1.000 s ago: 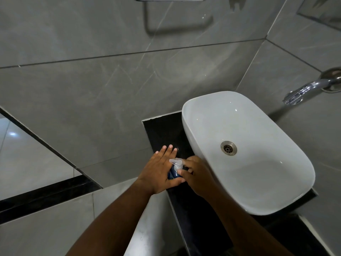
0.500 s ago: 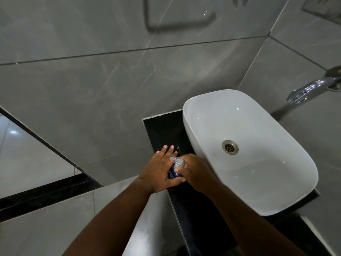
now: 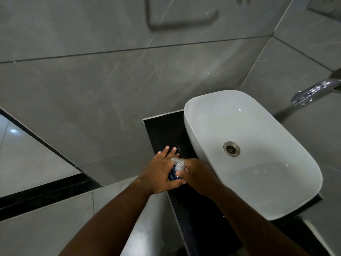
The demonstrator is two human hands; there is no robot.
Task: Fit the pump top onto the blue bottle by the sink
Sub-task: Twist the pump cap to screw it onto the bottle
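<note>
Clear plastic pump top (image 3: 178, 164) pinched in the grip of the right hand (image 3: 198, 175), fingers closed around its collar, nozzle pointing up and away toward the left. Directly beneath, the blue bottle (image 3: 173, 176), mostly hidden, only a dark blue strip showing between the two hands. On the bottle's far side from the right grip, the left hand (image 3: 160, 171): palm pressed against the bottle's flank, thumb hooked round the near side, fingers stretched out flat rather than curled; steadying, not a full wrap. Under both, the black desk (image 3: 162, 130), a narrow dark strip. Just to the right of the grip, the white basin (image 3: 258, 154), its rim near the right knuckles, drain well beyond. Farther right and higher, the chrome tap (image 3: 310, 91). Behind and left, grey tiled wall (image 3: 110, 80).

Step in hand, by the look of it: seating and tightening the pump on the neck, pump already upright over the bottle. Impossible to tell whether the thread has caught, neck being covered.

Next move likely calls for a twist of the collar with the right grip, a firm counter-hold from the left, and pump kept square to the neck to avoid cross-threading. Worth keeping the bottle clear of the basin's edge while turning.
</note>
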